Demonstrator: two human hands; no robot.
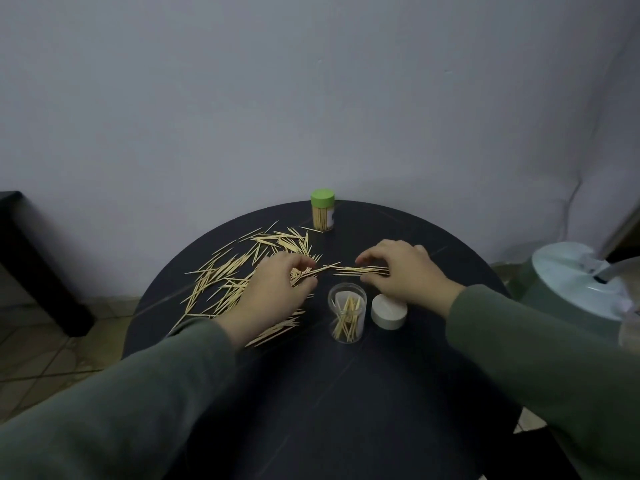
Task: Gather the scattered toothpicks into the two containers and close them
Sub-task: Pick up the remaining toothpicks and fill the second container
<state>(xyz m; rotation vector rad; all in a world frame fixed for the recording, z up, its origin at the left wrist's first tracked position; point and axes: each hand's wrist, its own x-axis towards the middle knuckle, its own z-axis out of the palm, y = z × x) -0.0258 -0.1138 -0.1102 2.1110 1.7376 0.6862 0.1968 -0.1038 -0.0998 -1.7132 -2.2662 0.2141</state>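
Your open jar (347, 312) is standing upright near the middle of the table (346, 393), holding a loose handful of toothpicks leaning at mixed angles, points up. Its white lid (388, 311) is lying just to its right, touching or nearly touching it. At the far edge, the green-lidded jar (323, 209) is standing closed and packed with upright toothpicks.

The scattered toothpicks (228, 278) are lying flat over the left half of the table, most with their long axes running from near left to far right, some crossing each other.

Your left hand (277, 292) is resting on the right edge of that pile, fingers curling round a small bunch; the bunch is sticking out past your fingertips, pointing right and slightly far.

Your right hand (403, 271) is arching over a bundle (362, 270) lying almost straight left to right, just beyond the open jar. Your thumb and fingers are closing narrowly on the bundle's right end, while its left end is reaching toward the left hand's bunch.
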